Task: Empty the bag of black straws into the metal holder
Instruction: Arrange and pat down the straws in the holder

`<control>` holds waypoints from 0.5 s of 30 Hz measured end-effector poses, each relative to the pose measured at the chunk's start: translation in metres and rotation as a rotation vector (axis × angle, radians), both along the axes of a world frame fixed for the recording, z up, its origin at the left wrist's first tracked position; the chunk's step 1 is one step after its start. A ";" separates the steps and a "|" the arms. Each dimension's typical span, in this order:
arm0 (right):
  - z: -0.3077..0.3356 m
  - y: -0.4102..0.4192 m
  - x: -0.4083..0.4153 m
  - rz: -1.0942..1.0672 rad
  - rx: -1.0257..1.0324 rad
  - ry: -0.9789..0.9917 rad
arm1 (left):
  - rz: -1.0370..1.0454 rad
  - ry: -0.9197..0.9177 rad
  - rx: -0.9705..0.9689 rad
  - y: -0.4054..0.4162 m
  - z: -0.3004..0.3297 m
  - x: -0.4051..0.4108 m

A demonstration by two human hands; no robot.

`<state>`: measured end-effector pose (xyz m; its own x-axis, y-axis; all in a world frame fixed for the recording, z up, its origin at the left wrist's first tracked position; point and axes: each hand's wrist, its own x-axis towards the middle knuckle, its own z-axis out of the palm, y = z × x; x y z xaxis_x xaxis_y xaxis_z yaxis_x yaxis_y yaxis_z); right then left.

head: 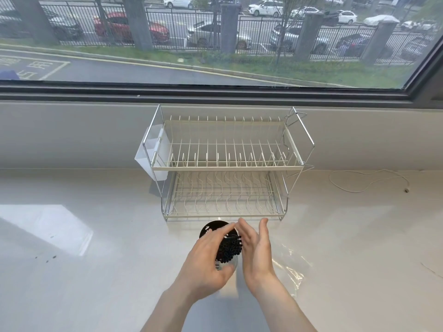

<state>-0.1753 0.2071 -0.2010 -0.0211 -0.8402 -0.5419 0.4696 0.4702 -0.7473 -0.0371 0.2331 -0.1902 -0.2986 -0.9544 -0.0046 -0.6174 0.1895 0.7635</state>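
A bundle of black straws (230,249) stands upright in the round perforated metal holder (213,225) on the white counter, just in front of the dish rack. My left hand (206,259) curls around the bundle from the left, fingers across the holder's opening and thumb under the straw tops. My right hand (256,250) is held flat with fingers straight, its palm against the right side of the straws. The clear plastic bag (291,267) lies crumpled flat on the counter to the right of my right hand, with no straws visible in it.
A two-tier wire dish rack (225,167) stands right behind the holder, with a white plastic caddy (148,154) hung on its left end. A thin white cord (366,180) lies at the back right. A window ledge and a large window run behind.
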 end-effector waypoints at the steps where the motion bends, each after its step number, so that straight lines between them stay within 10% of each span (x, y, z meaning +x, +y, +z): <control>1: 0.002 -0.003 -0.005 -0.037 -0.016 0.055 | 0.041 0.075 0.030 -0.001 0.004 0.003; 7: -0.006 -0.021 -0.057 -0.122 0.032 0.734 | 0.419 0.427 0.021 -0.022 0.026 0.015; 15: -0.047 -0.009 -0.110 0.316 0.230 1.305 | 0.467 0.250 0.089 -0.053 0.032 -0.007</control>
<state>-0.2853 0.1977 -0.2475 -0.4465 -0.7991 -0.4026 -0.6624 0.5977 -0.4516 -0.0445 0.1798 -0.1587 0.1552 -0.9851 -0.0744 -0.4176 -0.1337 0.8988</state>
